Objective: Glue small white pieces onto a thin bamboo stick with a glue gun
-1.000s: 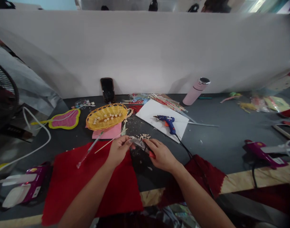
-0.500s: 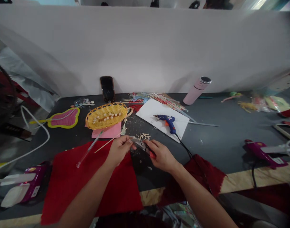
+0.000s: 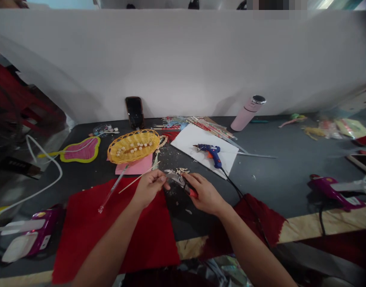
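My right hand (image 3: 205,192) is wrapped round the red handles of metal pliers (image 3: 177,178), whose jaws point left toward my left hand (image 3: 151,186). The fingers of my left hand are pinched together by the jaw tips; what they hold is too small to make out. Small pale beads (image 3: 182,170) lie just behind the pliers on the dark table. A thin wooden stick (image 3: 131,185) lies left of my left hand, over a red cloth (image 3: 111,223). More pale pieces sit in a yellow woven basket (image 3: 134,146).
A blue glue gun (image 3: 212,154) lies on white board (image 3: 185,139), its cord running toward the front right. Behind stand a pink bottle (image 3: 248,114) and a phone (image 3: 135,113). Purple power strips (image 3: 40,231) sit at both sides. A pink and yellow shape (image 3: 81,150) lies left.
The pliers have turned slightly and their jaws now show more openly beside my left fingertips. Both hands stay nearly in place. At the far left, more of a red object shows.
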### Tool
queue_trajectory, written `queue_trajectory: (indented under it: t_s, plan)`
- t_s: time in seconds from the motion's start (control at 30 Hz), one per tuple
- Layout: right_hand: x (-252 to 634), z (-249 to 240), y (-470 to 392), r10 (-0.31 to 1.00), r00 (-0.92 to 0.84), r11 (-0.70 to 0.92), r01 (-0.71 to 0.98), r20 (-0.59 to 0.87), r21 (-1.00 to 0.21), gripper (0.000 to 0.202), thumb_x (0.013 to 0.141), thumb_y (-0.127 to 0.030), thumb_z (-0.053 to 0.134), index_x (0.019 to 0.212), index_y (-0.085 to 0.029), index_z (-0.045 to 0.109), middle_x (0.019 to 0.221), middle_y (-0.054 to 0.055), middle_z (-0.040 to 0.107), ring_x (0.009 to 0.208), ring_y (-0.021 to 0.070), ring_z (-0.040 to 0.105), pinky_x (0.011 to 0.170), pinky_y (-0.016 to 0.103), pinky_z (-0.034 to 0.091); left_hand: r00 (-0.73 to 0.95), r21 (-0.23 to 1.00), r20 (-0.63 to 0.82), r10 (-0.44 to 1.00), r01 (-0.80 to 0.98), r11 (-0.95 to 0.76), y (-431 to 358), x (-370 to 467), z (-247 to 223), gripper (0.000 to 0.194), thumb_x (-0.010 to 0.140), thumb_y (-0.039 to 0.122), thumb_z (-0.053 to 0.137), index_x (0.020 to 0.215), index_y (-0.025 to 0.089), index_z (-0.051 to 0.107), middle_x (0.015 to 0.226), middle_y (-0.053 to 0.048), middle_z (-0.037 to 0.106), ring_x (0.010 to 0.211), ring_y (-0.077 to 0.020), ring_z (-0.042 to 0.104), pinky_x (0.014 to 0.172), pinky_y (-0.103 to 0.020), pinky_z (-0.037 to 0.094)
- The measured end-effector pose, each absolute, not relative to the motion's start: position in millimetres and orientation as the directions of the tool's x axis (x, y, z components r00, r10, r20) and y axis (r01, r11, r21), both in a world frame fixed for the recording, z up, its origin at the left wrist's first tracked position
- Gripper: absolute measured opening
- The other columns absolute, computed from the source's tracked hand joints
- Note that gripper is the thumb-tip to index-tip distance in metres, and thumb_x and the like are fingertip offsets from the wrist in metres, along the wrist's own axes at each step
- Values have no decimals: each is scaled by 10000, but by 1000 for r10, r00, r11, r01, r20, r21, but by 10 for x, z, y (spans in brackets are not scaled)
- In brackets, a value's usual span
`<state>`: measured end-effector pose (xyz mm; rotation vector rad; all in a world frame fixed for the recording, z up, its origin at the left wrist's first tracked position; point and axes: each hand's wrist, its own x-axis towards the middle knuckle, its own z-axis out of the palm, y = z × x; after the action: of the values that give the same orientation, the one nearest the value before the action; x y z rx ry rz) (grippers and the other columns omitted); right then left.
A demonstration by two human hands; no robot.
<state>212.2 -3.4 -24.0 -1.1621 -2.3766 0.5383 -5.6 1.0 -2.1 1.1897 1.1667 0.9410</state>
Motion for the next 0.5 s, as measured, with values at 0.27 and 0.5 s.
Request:
queue_trajectory:
  t_s: [0.27,0.5]
  plan:
    - [2161,-255,-45,814,-552,554,640,184,-532,616,686,-87,483,1290,-174,398,1119,118,542,1008,221,536,882,350,454,188,979,-191,963,-29,200,7,-15,-114,242,793,368,538,693,152,490,584,-7,623,399,-52,293,417,-195,201]
    - [2125,-232,-35,841,-503,526,675,200,-517,615,706,-102,491,1304,-201,380,1158,100,534,1039,214,524,905,355,440,21,969,8,1000,247,-13,-18,54,-36,173,763,325,563,777,160,613,745,-38,670,706,-156,578,648,-244,413]
